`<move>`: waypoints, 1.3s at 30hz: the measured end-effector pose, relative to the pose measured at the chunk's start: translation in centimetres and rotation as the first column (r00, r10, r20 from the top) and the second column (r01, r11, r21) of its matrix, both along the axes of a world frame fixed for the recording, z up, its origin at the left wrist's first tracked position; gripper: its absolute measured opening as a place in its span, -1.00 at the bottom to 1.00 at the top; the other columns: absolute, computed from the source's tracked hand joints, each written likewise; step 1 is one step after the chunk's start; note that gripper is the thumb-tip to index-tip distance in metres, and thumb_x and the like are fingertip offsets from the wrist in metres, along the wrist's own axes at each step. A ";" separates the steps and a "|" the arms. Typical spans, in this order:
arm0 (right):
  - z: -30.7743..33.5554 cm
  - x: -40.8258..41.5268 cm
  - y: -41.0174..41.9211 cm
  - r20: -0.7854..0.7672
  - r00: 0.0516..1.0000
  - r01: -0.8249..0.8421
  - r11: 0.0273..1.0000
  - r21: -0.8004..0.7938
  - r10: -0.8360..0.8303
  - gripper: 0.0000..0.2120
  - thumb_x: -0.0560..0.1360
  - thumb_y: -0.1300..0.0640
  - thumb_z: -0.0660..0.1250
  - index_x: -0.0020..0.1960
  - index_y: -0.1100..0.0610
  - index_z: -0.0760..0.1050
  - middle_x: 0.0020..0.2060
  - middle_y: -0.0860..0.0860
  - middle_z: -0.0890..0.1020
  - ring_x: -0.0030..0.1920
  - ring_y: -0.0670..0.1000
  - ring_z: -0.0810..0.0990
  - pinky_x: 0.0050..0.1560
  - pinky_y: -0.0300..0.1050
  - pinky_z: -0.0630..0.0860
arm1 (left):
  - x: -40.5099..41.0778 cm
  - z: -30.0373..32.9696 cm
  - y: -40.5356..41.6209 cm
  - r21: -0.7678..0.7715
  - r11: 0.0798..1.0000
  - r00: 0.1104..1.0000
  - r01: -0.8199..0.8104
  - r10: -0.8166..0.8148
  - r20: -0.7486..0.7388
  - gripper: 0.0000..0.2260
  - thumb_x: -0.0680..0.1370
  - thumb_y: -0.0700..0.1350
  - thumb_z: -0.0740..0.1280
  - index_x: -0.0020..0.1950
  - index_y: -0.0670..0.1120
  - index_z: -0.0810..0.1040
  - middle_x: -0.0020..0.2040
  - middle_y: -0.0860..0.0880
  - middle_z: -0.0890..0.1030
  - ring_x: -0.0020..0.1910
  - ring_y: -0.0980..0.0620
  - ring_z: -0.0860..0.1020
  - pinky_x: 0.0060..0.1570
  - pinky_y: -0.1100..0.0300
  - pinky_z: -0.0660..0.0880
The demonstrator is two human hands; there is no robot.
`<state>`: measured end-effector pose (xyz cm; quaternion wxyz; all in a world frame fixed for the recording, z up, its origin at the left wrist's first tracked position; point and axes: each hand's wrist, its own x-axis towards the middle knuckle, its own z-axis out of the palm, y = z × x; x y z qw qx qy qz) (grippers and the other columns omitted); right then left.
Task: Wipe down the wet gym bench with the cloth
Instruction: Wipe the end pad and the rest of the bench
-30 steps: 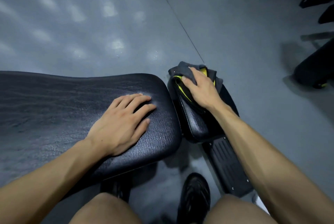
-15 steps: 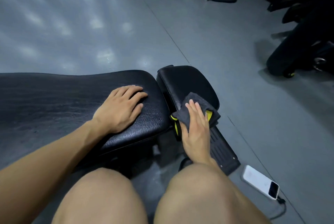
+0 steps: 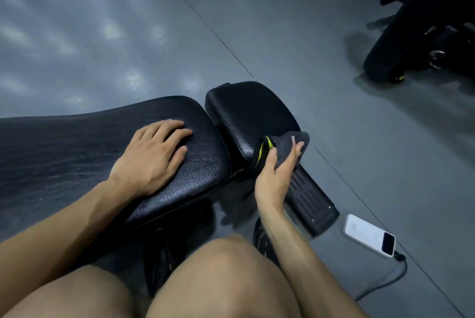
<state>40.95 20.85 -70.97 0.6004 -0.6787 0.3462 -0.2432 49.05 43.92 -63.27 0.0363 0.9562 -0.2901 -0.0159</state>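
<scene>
**Cloth at the edge of the seat pad, bench part-wiped at best**

The right hand (image 3: 276,176) grips a dark grey cloth with a yellow-green trim (image 3: 285,148), thumb and fingers curled round a bunched fold of it. The cloth sits against the near right edge of the small black padded seat section (image 3: 246,117), hanging partly off the side above the ribbed black frame plate (image 3: 308,197). The left hand (image 3: 151,155) lies flat and relaxed, palm down, on the end of the long black textured bench pad (image 3: 77,153), holding nothing and well apart from the cloth.

As for progress, no plain puddles or droplets can be made out on either pad; the sheen on the leather is too dim to tell wet from dry. Judging by the cloth's place at the seat's edge, the small pad looks nearly covered, while the long pad under the left hand probably remains to be wiped along its length.

A white phone on a cable (image 3: 370,235) lies on the grey floor (image 3: 257,22), just beside the frame plate.
</scene>
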 end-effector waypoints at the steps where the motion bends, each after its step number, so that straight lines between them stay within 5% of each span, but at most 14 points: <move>1: 0.0 -0.2 0.8 0.005 1.000 0.000 1.000 0.005 0.000 -0.47 0.71 0.05 0.16 0.63 -0.01 0.10 0.65 -0.09 -0.05 0.60 -0.20 -0.03 0.43 -0.53 0.00 | 0.0 0.0 0.0 0.003 1.000 1.000 0.002 -0.002 0.002 -0.56 0.67 0.14 0.01 0.47 0.05 0.42 0.46 0.02 0.42 0.46 -0.08 0.36 0.45 -0.06 0.27; 6: -0.8 2.9 -0.4 0.025 0.992 0.119 0.992 0.039 -0.120 -0.42 0.69 0.01 0.19 0.65 -0.02 0.07 0.66 -0.04 -0.06 0.63 -0.05 -0.01 0.56 -0.13 0.01 | 0.1 -0.2 0.0 -0.013 1.000 1.000 0.009 -0.008 0.017 -0.57 0.68 0.12 0.02 0.46 0.03 0.43 0.46 0.01 0.42 0.47 -0.09 0.36 0.46 -0.08 0.28; 9: -1.5 6.2 -4.8 -0.077 0.950 0.311 0.909 0.276 -0.302 -0.43 0.64 -0.10 0.18 0.61 -0.01 0.19 0.55 0.08 0.34 0.49 0.11 0.37 0.54 0.10 0.28 | 0.2 -0.4 0.1 -0.011 1.000 1.000 0.015 -0.014 0.016 -0.57 0.68 0.13 0.01 0.46 0.04 0.42 0.47 0.02 0.42 0.47 -0.09 0.36 0.46 -0.08 0.28; 12: -1.1 6.5 -4.9 -0.113 0.928 0.371 0.850 0.375 -0.355 -0.47 0.65 -0.15 0.15 0.58 -0.02 0.22 0.43 0.07 0.49 0.34 0.11 0.52 0.41 0.11 0.44 | 0.3 -0.3 0.0 -0.015 1.000 1.000 0.012 -0.011 0.014 -0.57 0.68 0.13 0.02 0.47 0.04 0.41 0.47 0.02 0.42 0.48 -0.08 0.35 0.46 -0.07 0.27; 19: -1.6 4.8 1.0 -0.172 0.953 0.302 0.798 0.522 -0.248 -0.35 0.67 -0.17 0.14 0.63 0.05 0.00 0.56 0.11 0.30 0.47 0.14 0.39 0.49 0.09 0.33 | 0.1 -0.1 0.0 -0.002 1.000 1.000 0.014 -0.014 0.014 -0.58 0.68 0.13 0.02 0.48 0.04 0.41 0.47 0.02 0.41 0.50 -0.08 0.33 0.46 -0.06 0.26; 23: -0.5 7.4 -3.0 -0.348 0.921 0.360 0.716 0.598 -0.173 -0.42 0.65 -0.15 0.18 0.51 0.16 0.15 0.43 0.15 0.41 0.30 0.24 0.51 0.19 0.12 0.53 | 0.1 0.0 0.1 0.000 1.000 1.000 0.016 -0.016 0.012 -0.57 0.69 0.12 0.01 0.48 0.03 0.41 0.48 0.01 0.41 0.51 -0.08 0.33 0.47 -0.07 0.26; 26: 0.4 7.1 -4.4 -0.364 0.923 0.325 0.751 0.575 -0.122 -0.50 0.66 -0.09 0.22 0.47 0.18 0.27 0.25 0.12 0.54 0.12 0.18 0.58 -0.03 0.01 0.54 | -0.2 0.1 0.0 0.000 1.000 1.000 0.015 -0.015 0.002 -0.55 0.69 0.13 0.00 0.49 0.01 0.41 0.48 -0.01 0.41 0.51 -0.09 0.33 0.47 -0.08 0.26; 31: 0.8 7.1 -4.0 -0.379 0.910 0.344 0.816 0.464 -0.168 -0.42 0.67 -0.15 0.14 0.50 0.23 0.17 0.44 0.22 0.41 0.34 0.26 0.49 0.27 0.14 0.49 | -0.5 0.4 0.3 -0.012 1.000 1.000 0.028 -0.028 -0.009 -0.52 0.68 0.13 -0.02 0.49 -0.02 0.42 0.48 -0.04 0.43 0.51 -0.12 0.34 0.50 -0.09 0.26; 35: 1.7 7.6 -5.1 -0.418 0.888 0.309 0.921 0.238 -0.190 -0.45 0.69 -0.10 0.09 0.49 0.29 0.19 0.44 0.27 0.36 0.35 0.31 0.47 0.29 0.12 0.41 | -0.5 0.4 0.5 -0.017 0.999 0.999 0.033 -0.033 -0.009 -0.53 0.68 0.12 -0.02 0.49 -0.02 0.42 0.48 -0.05 0.44 0.51 -0.13 0.34 0.51 -0.08 0.25; 39: 1.5 7.6 -9.3 -0.426 0.905 0.009 0.999 0.034 0.006 -0.51 0.67 -0.11 0.16 0.39 0.25 0.33 0.25 0.16 0.55 0.28 0.22 0.55 0.21 0.00 0.43 | -0.5 0.4 0.3 -0.016 1.000 1.000 0.021 -0.021 -0.007 -0.53 0.68 0.13 -0.01 0.48 0.00 0.43 0.47 -0.03 0.44 0.49 -0.11 0.35 0.48 -0.06 0.26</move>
